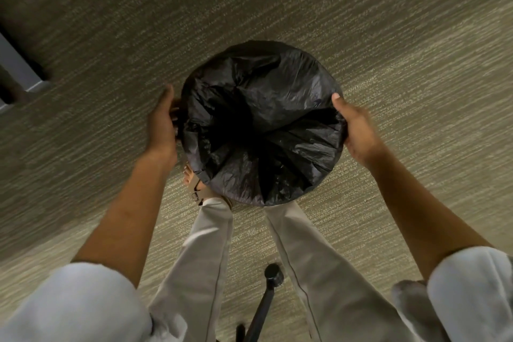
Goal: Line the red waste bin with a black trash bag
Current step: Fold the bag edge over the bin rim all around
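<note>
black bag spread over the round bin mouth, folded over the rim all round; no red of the bin shows. left hand at the left edge, fingers curled onto the bag. right hand clamps the right edge, thumb on top. bin sits between the hands, just ahead of the feet, on beige carpet. grey furniture base far left, black pole between the legs.

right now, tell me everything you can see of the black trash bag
The black trash bag is thin, glossy, crinkled plastic, stretched over a round opening and sagging into a dark hollow in the middle. It covers the bin entirely; no red shows. The left hand grips its left edge, the right hand its right edge. It sits on carpet before the person's feet.
</note>
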{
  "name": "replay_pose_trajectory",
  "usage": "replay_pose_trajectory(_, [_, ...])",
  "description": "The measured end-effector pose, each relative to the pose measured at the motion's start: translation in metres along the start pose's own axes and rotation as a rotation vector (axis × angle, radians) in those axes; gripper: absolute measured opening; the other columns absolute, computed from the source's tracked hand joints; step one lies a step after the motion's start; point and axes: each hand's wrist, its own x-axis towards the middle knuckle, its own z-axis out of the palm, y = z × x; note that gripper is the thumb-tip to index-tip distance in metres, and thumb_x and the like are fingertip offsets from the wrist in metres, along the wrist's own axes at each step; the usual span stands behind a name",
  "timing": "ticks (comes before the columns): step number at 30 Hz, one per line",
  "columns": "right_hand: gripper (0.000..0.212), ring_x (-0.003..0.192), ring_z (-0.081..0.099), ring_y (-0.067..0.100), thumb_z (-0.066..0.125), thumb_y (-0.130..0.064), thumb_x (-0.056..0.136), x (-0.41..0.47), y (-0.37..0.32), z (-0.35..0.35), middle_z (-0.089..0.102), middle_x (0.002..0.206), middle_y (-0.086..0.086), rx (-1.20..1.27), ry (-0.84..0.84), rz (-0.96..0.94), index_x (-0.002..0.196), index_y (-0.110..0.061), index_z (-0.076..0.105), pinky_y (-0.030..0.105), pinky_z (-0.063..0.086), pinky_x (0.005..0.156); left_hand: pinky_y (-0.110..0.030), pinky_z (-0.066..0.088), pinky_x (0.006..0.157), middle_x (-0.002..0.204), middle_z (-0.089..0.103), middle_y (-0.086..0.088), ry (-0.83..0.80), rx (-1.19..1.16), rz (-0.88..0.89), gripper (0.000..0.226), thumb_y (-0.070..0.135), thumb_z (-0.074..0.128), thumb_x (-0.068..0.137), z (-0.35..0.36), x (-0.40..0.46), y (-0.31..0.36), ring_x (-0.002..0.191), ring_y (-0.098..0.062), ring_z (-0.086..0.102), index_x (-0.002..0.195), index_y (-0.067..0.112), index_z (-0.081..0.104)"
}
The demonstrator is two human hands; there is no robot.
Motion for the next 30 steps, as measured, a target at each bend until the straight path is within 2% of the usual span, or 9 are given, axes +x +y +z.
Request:
replay_pose_trajectory(3, [0.058,0.117,0.064,0.036,0.059,-0.047,0.091,-0.002,0.009,-0.001,0.065,0.127,0.023,0.15,0.013,0.027,0.128,-0.001,0.061,0.051,0.047,0.103,-0.023,0.055,0.055,0.072,0.078,0.01,0.053,-0.084,-0.086,0.049,0.07,0.059,0.072,0.005,-0.013,-0.015,0.064,-0.006,0.074,0.078,0.024,0.076])
replay_pose_trajectory(6, [0.051,0.118,0.064,0.034,0.054,-0.044,0.095,-0.008,0.021,-0.007,0.066,0.128,0.02,0.244,0.01,0.05,0.129,-0.006,0.061,0.047,0.051,0.099,-0.031,0.06,0.068,0.1,0.08,0.003,-0.07,-0.132,-0.113,0.049,0.069,0.057,0.077,0.012,-0.019,-0.02,0.09,-0.016,0.076,0.096,0.029,0.079])
replay_pose_trajectory(11, [0.038,0.111,0.068,0.028,0.068,-0.046,0.083,-0.027,0.049,-0.015,0.074,0.116,0.006,0.177,0.031,0.144,0.113,-0.021,0.07,0.04,0.058,0.083,-0.042,0.059,0.083,0.097,0.08,0.001,0.06,-0.035,-0.119,0.055,0.073,0.059,0.071,0.013,-0.013,-0.017,0.091,-0.021,0.076,0.093,0.025,0.078])
replay_pose_trajectory(13, [0.029,0.103,0.072,0.023,0.074,-0.035,0.079,-0.036,0.062,-0.016,0.077,0.109,0.002,0.156,-0.031,0.21,0.106,-0.024,0.072,0.033,0.059,0.074,-0.047,0.058,0.089,0.1,0.079,-0.003,0.075,-0.043,-0.125,0.061,0.073,0.064,0.065,0.015,-0.012,-0.015,0.092,-0.024,0.075,0.097,0.022,0.077])
replay_pose_trajectory(18, [0.041,0.104,0.067,0.027,0.075,-0.007,0.073,-0.05,0.083,-0.011,0.071,0.112,0.013,0.274,-0.125,0.306,0.113,-0.005,0.067,0.042,0.056,0.092,-0.048,0.054,0.096,0.111,0.077,-0.004,0.011,-0.136,-0.112,0.066,0.071,0.07,0.063,0.015,-0.014,-0.015,0.101,-0.026,0.073,0.106,0.022,0.076])
replay_pose_trajectory(21, [0.037,0.104,0.067,0.025,0.07,0.002,0.074,-0.048,0.085,-0.009,0.069,0.114,0.014,0.407,-0.141,0.326,0.11,-0.005,0.067,0.039,0.06,0.086,-0.042,0.056,0.09,0.116,0.075,-0.002,-0.088,-0.176,-0.104,0.055,0.067,0.071,0.07,0.004,-0.015,-0.023,0.107,-0.023,0.071,0.106,0.026,0.077])
replay_pose_trajectory(25, [0.041,0.093,0.075,0.021,0.067,0.009,0.073,-0.042,0.084,-0.009,0.076,0.105,0.01,0.491,-0.152,0.387,0.11,-0.008,0.064,0.029,0.059,0.066,-0.028,0.056,0.081,0.111,0.077,0.004,-0.225,-0.105,-0.148,0.03,0.04,0.077,0.074,-0.01,-0.017,-0.037,0.103,-0.013,0.072,0.101,0.024,0.078])
replay_pose_trajectory(28, [0.04,0.1,0.073,0.026,0.066,0.012,0.073,-0.041,0.084,-0.012,0.075,0.109,0.016,0.485,-0.186,0.406,0.111,-0.002,0.065,0.032,0.06,0.073,-0.028,0.05,0.08,0.101,0.079,0.003,-0.24,-0.001,-0.204,0.021,0.017,0.072,0.07,-0.022,-0.016,-0.051,0.091,-0.011,0.074,0.089,0.021,0.08])
replay_pose_trajectory(30, [0.038,0.105,0.07,0.029,0.064,0.014,0.075,-0.04,0.083,-0.015,0.074,0.111,0.018,0.47,-0.202,0.399,0.11,0.001,0.066,0.033,0.06,0.078,-0.032,0.046,0.077,0.102,0.078,-0.002,-0.211,0.056,-0.204,0.028,0.006,0.068,0.072,-0.028,-0.015,-0.057,0.09,-0.018,0.071,0.099,0.014,0.074])
